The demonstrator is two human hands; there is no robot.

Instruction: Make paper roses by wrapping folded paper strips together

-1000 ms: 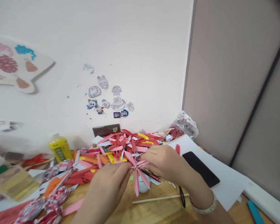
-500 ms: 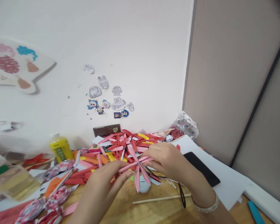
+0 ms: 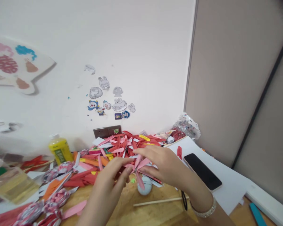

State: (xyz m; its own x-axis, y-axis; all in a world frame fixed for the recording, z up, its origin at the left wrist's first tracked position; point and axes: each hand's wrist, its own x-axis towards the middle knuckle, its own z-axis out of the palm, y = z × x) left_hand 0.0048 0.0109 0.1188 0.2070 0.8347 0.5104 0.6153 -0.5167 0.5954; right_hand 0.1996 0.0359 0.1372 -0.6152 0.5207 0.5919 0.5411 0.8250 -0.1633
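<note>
A pink folded-paper flower (image 3: 140,180) with several pointed petals is held up between both hands, above the wooden table. My left hand (image 3: 112,177) pinches a petal on its left side between thumb and fingers. From the right, my right hand (image 3: 159,161) closes on the upper and right petals, with its fingers curved over them and partly covering them. Behind and just below the flower sits a pale rounded object (image 3: 145,185). A thin wooden stick (image 3: 159,201) lies nearer to me, with a black loop (image 3: 184,201) at its right end.
Red, pink, orange and yellow folded-paper strips (image 3: 85,179) are heaped along the wall. A yellow bottle (image 3: 60,149) and a clear container of pale liquid (image 3: 16,185) stand left, near twisted yarn bundles (image 3: 58,197). A phone (image 3: 202,171) rests on white paper (image 3: 228,188) at right.
The flower has tilted and moved slightly left, its petals less spread to view. My right hand has shifted left, nearer my left hand, its fingers now over the upper petals.
</note>
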